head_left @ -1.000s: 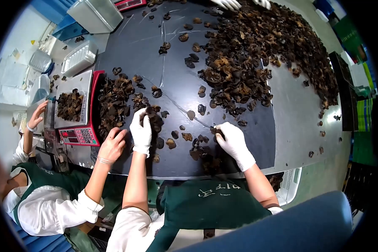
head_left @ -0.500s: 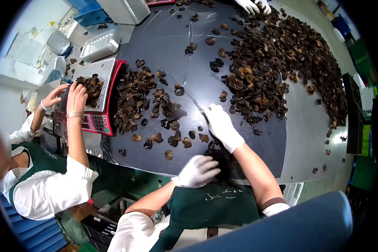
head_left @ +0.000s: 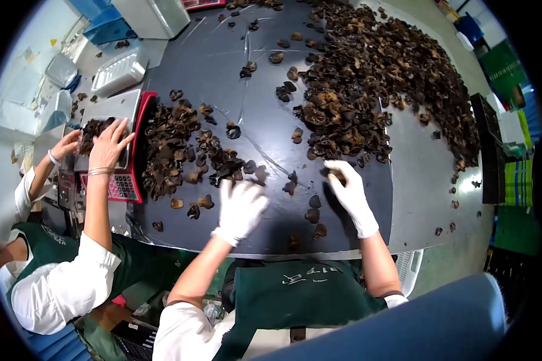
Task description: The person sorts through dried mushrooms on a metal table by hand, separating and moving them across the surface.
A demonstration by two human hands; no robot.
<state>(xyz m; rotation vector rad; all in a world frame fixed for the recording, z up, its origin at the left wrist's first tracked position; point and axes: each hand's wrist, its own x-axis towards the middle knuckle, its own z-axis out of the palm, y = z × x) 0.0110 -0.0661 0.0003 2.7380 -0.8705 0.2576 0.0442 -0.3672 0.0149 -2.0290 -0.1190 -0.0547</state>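
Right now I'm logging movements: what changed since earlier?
Since half a second ago, the left hand moved forward and leftward from the table's near edge; the right hand moved rightward. Since one second ago, the co-worker's right hand moved leftward to the digital scale. The large wood-ear mushroom pile stayed put.

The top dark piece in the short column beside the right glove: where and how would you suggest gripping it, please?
Probably pinch the dark piece by its right edge, the right hand coming from the right: it looks low and flat, with bare table there and another piece close below.
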